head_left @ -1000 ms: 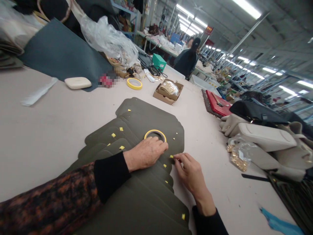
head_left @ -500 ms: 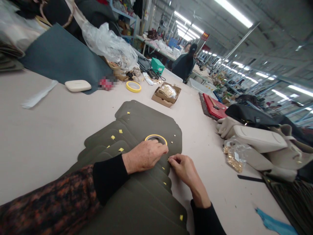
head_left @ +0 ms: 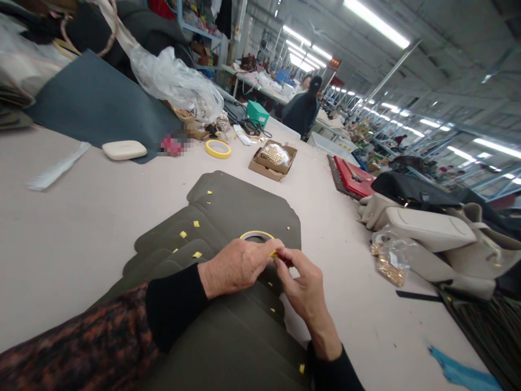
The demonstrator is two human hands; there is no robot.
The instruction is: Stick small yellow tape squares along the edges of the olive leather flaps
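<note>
Signage (head_left: 334, 64) blurs unreadably, while left grip (head_left: 235, 266) holds tape roll (head_left: 257, 234) and right grip (head_left: 305, 283) pinches yellow tape (head_left: 273, 253).

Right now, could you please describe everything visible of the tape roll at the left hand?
The tape roll is ring-shaped, yellow at the edge with a greyish inner wall. Only its far arc shows, over the olive sheets; the left hand hides the near part, apparently holding it. Whether it lies flat or tilted cannot be told.
</note>
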